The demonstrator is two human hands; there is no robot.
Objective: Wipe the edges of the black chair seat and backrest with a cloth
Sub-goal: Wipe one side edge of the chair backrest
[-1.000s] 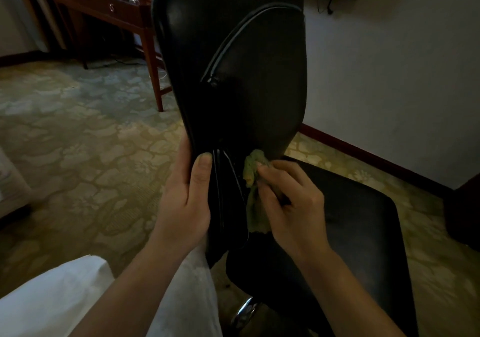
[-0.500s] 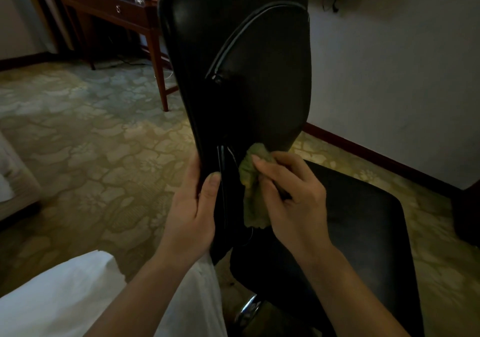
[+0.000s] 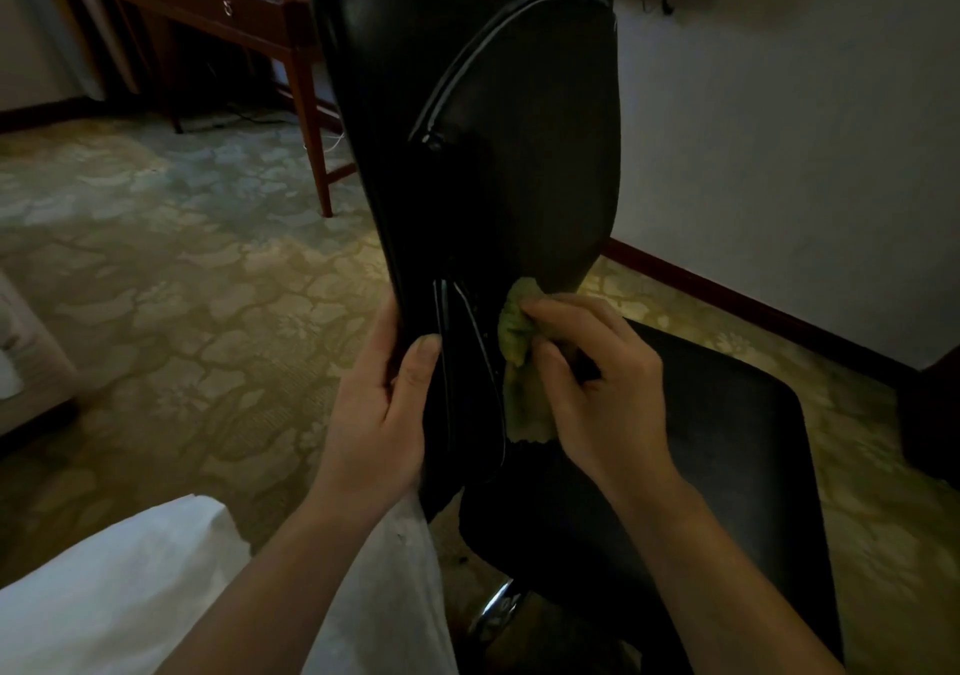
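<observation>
The black chair backrest [image 3: 493,144] rises upright in the middle of the view, seen from its side edge, with the black seat [image 3: 727,466] spreading to the lower right. My left hand [image 3: 379,414] grips the narrow lower part of the backrest from the left, thumb laid on its front edge. My right hand [image 3: 597,388] holds a bunched green cloth [image 3: 519,352] and presses it against the backrest's lower right edge, just above the seat. Part of the cloth hangs down behind my fingers.
A dark wooden desk [image 3: 218,14] with drawers stands at the back left on patterned carpet [image 3: 182,269]. A white wall [image 3: 779,128] with a dark baseboard runs along the right. The chair's chrome post [image 3: 493,612] shows below the seat. White clothing [image 3: 130,596] fills the lower left.
My right hand has slid the cloth slightly up and down along the lower backrest edge. My left hand keeps its grip on the backrest, with the thumb a little lower.
</observation>
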